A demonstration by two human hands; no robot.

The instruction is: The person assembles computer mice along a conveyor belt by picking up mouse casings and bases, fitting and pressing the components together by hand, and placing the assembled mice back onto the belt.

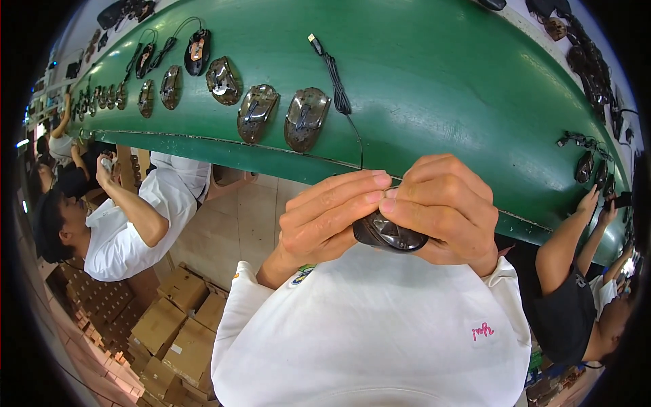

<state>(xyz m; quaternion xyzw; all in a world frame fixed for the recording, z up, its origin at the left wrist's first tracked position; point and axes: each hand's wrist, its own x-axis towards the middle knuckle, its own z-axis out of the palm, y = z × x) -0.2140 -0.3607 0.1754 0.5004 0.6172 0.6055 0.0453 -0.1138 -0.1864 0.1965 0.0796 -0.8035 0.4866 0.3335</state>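
Broadly, a long green table [441, 81] curves across the upper view, bent by the fisheye lens. At left, a co-worker in a white shirt [146, 217] sits along its near edge, hands raised around something too small to make out; at far right, a co-worker in black [563, 305] reaches onto the tabletop. Brown cardboard boxes [183, 325] are stacked on the floor at lower left. Smoky, see-through mouse shells [308, 119] form a row on the table, left of centre. In the middle, the wearer's left hand [329, 220] and right hand [447, 210] come together, both clamped on a dark, glossy computer mouse [390, 234], held before the chest at the table's near edge, fingertips meeting at its top end. Its black cable [337, 88], partly bundled, lies beyond on the green surface, ending in a small plug [315, 44].
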